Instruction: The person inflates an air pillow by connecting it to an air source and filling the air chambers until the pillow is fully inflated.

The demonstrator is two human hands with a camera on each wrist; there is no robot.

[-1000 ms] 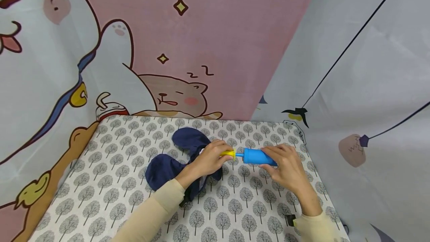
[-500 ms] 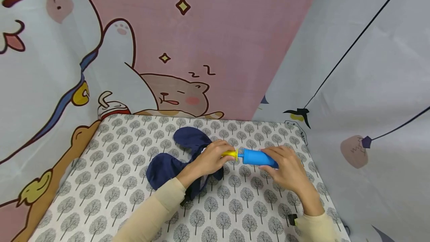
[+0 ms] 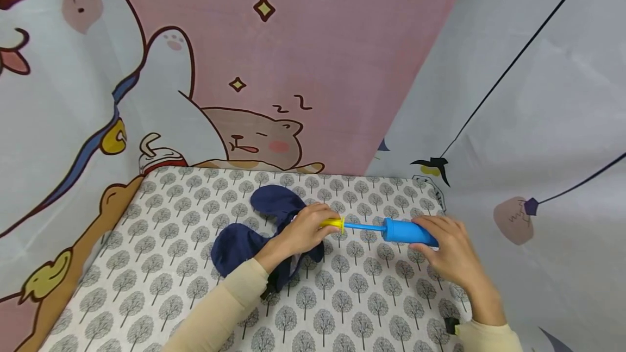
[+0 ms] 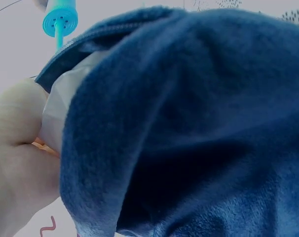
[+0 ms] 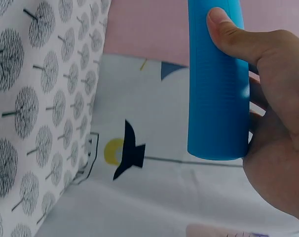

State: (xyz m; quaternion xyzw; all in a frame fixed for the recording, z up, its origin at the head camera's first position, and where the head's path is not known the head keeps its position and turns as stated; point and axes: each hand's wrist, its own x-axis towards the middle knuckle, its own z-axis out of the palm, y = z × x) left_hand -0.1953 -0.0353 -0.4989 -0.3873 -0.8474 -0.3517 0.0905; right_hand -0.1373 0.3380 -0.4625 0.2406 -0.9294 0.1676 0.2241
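Note:
My right hand (image 3: pixel 447 249) grips the blue barrel of a hand air pump (image 3: pixel 408 231), thumb and fingers wrapped round it, as the right wrist view also shows. A thin blue rod (image 3: pixel 364 227) runs out of the barrel to a yellow end piece (image 3: pixel 335 224). My left hand (image 3: pixel 308 231) holds that yellow piece beside a navy plush cover (image 3: pixel 239 249). In the left wrist view, a whitish plastic inner bag (image 4: pixel 60 101) shows through the zipped opening of the cover, against my left fingers. Its join with the yellow piece is hidden by the hand.
The table (image 3: pixel 161 265) has a white cloth printed with grey trees. A pink and white cartoon curtain (image 3: pixel 342 69) rises at its back edge, and a pale curtain (image 3: pixel 528 124) hangs close on the right.
My right hand has pulled the blue barrel to the right, so more of the rod shows. My left hand and the plush cover have stayed almost still.

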